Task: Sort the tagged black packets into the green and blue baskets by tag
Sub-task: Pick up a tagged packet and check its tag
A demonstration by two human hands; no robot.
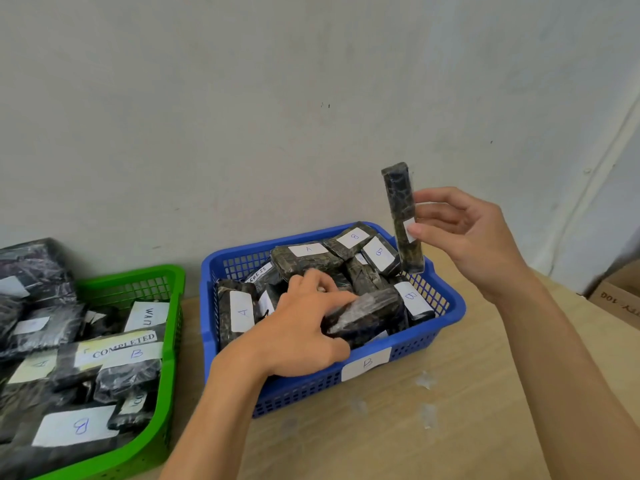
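Note:
A blue basket (429, 337) with a white "B" tag on its front wall holds several black packets tagged A or B. My left hand (304, 323) reaches into it and grips a black packet (367, 315) lying near the front. My right hand (464, 237) holds another black packet (400, 199) upright above the basket's right rear corner, pinched between thumb and fingers at its white tag. A green basket (169, 341) at the left is piled with several tagged black packets, some marked B, A and "COMPLETED".
Both baskets stand on a light wooden table (433, 427) against a pale wall. A cardboard box (620, 296) sits at the right edge, beyond the table. More black packets are heaped at the far left (31, 271), behind the green basket.

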